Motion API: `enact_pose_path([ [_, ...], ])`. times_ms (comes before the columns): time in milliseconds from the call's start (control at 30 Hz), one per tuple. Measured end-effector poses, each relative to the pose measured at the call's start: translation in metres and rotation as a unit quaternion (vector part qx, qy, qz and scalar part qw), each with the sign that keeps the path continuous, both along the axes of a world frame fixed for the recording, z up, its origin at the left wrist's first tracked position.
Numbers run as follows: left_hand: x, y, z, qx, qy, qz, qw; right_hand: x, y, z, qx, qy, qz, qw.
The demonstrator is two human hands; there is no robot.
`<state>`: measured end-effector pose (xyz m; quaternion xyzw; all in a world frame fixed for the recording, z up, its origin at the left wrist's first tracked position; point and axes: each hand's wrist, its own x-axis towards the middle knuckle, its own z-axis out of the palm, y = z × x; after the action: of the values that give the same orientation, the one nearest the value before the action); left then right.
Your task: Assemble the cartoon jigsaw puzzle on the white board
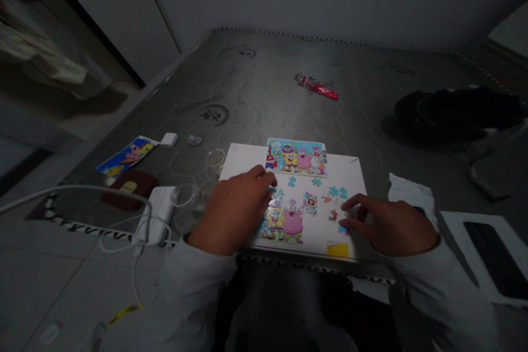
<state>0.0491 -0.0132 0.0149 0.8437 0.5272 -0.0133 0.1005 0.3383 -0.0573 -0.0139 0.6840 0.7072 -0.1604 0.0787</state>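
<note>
A partly joined jigsaw puzzle (284,223) with cartoon figures lies on a white board (247,157). My left hand (241,203) rests over the puzzle's left side, fingers bent but apart; what lies under them is hidden. Above the puzzle is a reference picture card (297,158). My right hand (383,223) hovers at the board's right side, thumb and index finger apart, with nothing visible between them. Close to its fingertips lie a small loose piece (333,215) and a blue-purple piece (343,229). A joined cluster (310,202) sits right of the puzzle, near several blue pieces (338,192).
A yellow paper (338,250) lies at the board's front edge. Left are a brown case (130,190), a white power bank (159,214) with cables and a cartoon card (127,155). A red strip-like item (317,88) lies behind; a phone box (487,253) and black bag (457,115) are right.
</note>
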Motion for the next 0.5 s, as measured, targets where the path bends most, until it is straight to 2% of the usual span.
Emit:
enact_pose_path([
  [133,0.014,-0.006,-0.004,0.001,-0.011,-0.152,0.988,0.008,-0.001,0.003,-0.015,-0.006,-0.023,1.000],
  [200,0.018,-0.009,-0.008,-0.004,-0.024,-0.197,0.980,0.010,-0.001,0.004,-0.015,-0.023,-0.041,0.999],
  [333,0.025,-0.012,-0.015,-0.017,-0.039,-0.230,0.972,0.015,-0.001,0.001,-0.017,-0.023,-0.042,0.999],
  [500,0.028,-0.011,-0.020,-0.032,-0.039,-0.231,0.972,0.017,0.001,-0.003,-0.017,-0.026,-0.035,0.999],
])
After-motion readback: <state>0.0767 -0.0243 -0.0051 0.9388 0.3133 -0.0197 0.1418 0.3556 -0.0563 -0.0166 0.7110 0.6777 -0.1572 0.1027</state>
